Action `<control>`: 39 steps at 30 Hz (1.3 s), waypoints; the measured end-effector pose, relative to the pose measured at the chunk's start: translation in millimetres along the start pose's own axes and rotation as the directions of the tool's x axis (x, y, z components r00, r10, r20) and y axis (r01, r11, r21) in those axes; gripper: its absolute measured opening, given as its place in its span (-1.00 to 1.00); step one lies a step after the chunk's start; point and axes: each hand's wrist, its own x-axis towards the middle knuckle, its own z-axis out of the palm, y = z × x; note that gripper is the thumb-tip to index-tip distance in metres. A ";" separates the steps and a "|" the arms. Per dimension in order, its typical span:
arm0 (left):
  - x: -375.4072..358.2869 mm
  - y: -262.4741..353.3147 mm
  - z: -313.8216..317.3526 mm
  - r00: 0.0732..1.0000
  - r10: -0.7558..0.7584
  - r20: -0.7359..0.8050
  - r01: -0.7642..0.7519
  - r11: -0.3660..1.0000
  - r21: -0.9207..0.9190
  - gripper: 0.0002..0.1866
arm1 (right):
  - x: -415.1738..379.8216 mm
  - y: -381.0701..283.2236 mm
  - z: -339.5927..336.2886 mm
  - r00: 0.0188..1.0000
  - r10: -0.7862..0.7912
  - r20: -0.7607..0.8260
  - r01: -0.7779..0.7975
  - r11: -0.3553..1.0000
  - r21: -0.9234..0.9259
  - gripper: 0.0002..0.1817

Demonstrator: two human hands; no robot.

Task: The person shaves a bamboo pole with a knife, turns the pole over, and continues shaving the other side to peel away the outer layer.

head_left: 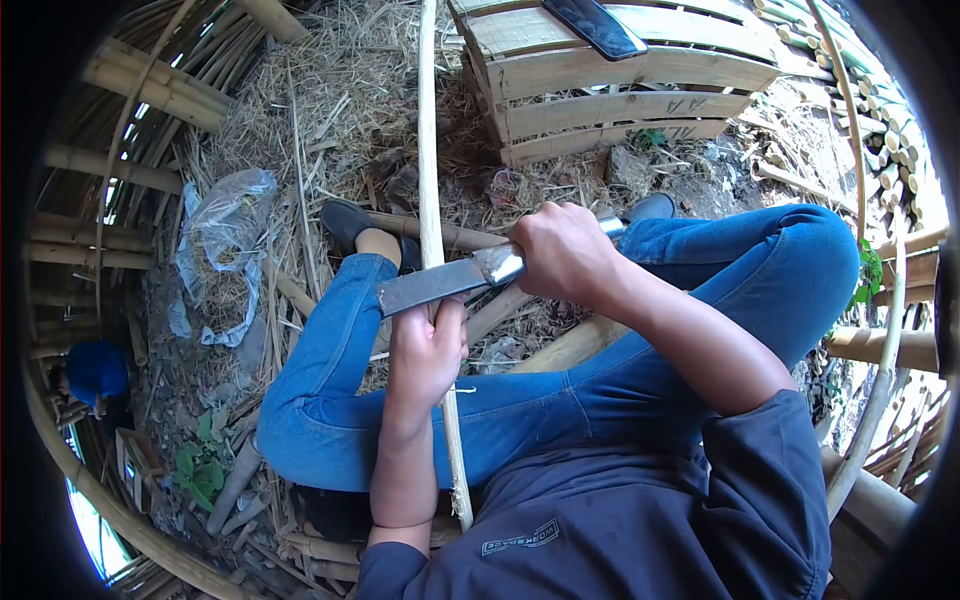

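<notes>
A machete with a broad, flat dark blade lies across a long pale bamboo strip. My right hand is closed around its metal handle, part of which shows on both sides of the fist. Just below the blade, my left hand grips the strip, its thumb close to the blade's lower edge. The strip runs upright in the view, from the top edge down past my left wrist to my lap, where its lower end looks frayed.
A slatted wooden crate stands ahead with a phone on top. Crumpled clear plastic lies on the straw-covered ground at left. Cut bamboo poles are stacked at far right. Another person in blue is at far left.
</notes>
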 end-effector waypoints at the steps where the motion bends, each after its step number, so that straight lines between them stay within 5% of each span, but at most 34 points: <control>1: -1.1 3.3 0.4 1.000 0.001 0.006 -0.001 1.000 -0.016 -0.90 | 0.5 0.1 -0.5 1.000 0.003 -0.010 -0.003 1.000 -0.007 -0.89; 10: -0.2 7.3 0.5 0.999 -0.002 0.034 0.006 0.995 -0.101 -0.91 | 5.8 4.3 -1.6 0.999 0.000 -0.048 -0.002 1.000 -0.029 -0.88; 14: -9.5 15.5 3.9 0.994 -0.011 0.112 0.027 0.989 -0.144 -0.93 | 20.4 33.4 -7.4 0.957 0.166 -0.238 -0.176 0.984 -0.023 -0.88; 26: 1.4 -0.8 -3.4 1.000 -0.022 -0.019 0.020 0.990 -0.140 -0.91 | 0.7 -1.7 5.1 0.998 -0.055 -0.022 0.056 0.997 0.045 -0.85; 30: 2.0 -1.7 2.3 0.997 -0.003 -0.076 0.004 1.000 0.021 -0.90 | 1.7 -4.4 11.2 1.000 -0.006 -0.015 0.006 0.999 0.046 -0.85; 34: 7.5 -21.4 -1.6 0.968 0.228 -0.103 -0.188 0.935 0.301 -0.85 | 1.7 -2.5 13.7 1.000 -0.003 0.002 0.003 0.998 0.067 -0.85; 39: 8.0 -15.4 1.3 0.957 0.279 -0.085 -0.232 0.906 0.354 -0.86 | 6.8 2.3 10.2 1.000 0.012 -0.022 -0.012 1.000 0.029 -0.85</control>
